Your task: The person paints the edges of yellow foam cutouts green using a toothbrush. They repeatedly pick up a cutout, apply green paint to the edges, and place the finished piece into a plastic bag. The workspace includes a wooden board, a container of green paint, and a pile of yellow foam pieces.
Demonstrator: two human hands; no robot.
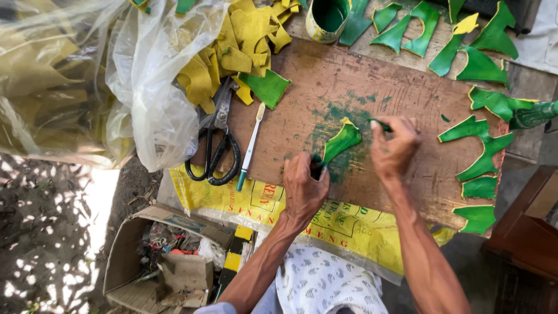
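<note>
My left hand point(304, 186) pinches the lower end of a curved yellow piece painted green point(343, 141) and holds it flat on a green-stained wooden board point(325, 87). My right hand point(394, 145) grips a small brush with a green tip point(381, 123) just to the right of that piece. Part of the brush is hidden inside my fingers.
Several painted green pieces point(480, 148) lie along the board's right and far edges. A paint tin point(326, 17), unpainted yellow pieces point(238, 46), black-handled scissors point(216, 145) and a white brush point(250, 148) lie at left. A clear plastic bag point(87, 75) and cardboard box point(168, 261) sit beyond.
</note>
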